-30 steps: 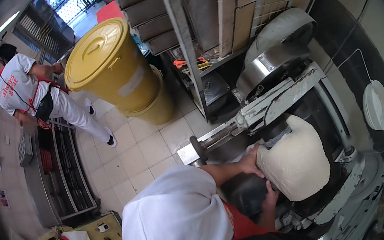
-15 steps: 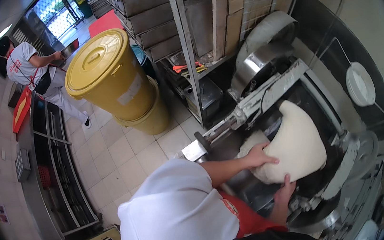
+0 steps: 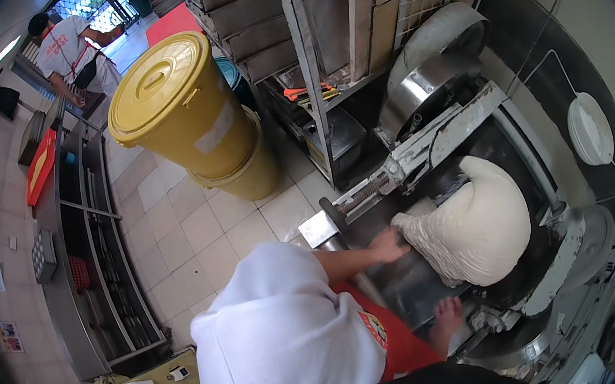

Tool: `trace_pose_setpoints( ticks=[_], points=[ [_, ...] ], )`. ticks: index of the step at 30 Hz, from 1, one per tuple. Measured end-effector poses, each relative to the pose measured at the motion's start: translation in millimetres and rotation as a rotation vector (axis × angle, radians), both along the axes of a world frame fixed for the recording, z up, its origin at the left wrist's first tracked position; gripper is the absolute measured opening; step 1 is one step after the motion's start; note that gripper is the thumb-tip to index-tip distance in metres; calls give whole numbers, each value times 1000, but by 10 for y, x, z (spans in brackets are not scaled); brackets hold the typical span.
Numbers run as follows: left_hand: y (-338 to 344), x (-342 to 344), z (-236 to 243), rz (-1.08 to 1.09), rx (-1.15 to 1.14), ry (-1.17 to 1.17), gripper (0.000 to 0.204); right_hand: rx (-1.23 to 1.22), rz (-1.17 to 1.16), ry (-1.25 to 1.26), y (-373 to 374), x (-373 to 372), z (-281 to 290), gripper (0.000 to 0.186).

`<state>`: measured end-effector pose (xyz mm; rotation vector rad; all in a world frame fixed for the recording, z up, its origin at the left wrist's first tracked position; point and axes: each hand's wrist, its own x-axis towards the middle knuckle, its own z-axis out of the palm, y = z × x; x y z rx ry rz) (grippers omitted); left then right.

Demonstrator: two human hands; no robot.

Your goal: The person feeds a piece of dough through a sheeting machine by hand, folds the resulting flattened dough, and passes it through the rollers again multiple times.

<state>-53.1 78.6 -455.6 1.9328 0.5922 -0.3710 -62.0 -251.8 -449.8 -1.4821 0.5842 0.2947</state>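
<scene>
A large pale lump of dough [image 3: 473,229] lies on the machine's metal bed [image 3: 384,286], beside its rollers and pale, worn frame [image 3: 446,129]. My left hand [image 3: 387,245] is at the dough's left edge, blurred, so whether it grips or only touches cannot be made out. My right hand [image 3: 447,314] is just below the dough, off it, with fingers apart.
Stacked yellow bins [image 3: 161,95] with a lid stand on the tiled floor [image 3: 201,228] beside a metal rack [image 3: 325,144]. A co-worker [image 3: 72,56] in white stands at the back left near a steel counter [image 3: 80,312]. A white oval object [image 3: 590,128] hangs at the right wall.
The dough has settled onto the bed, folded over. My right hand has released it and dropped lower; my left hand has drawn toward its left edge. The co-worker has moved farther back.
</scene>
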Motion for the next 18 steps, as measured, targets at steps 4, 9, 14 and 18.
trace_pose_setpoints(
  ticks=[4, 9, 14, 18],
  points=[
    [-262, 234, -866, -101, 86, -57, 130, -149, 201, 196, 487, 437, -131, 83],
    [-109, 819, -45, -263, -5, -146, 155, 11, 452, -114, 581, 914, -30, 81],
    [355, 1051, 335, -675, -133, -274, 115, 8, 785, -165, 469, 1135, 122, 78],
    [385, 960, 678, -595, -409, -233, 93, 98, 476, -270, 466, 889, 125, 75]
  ],
)
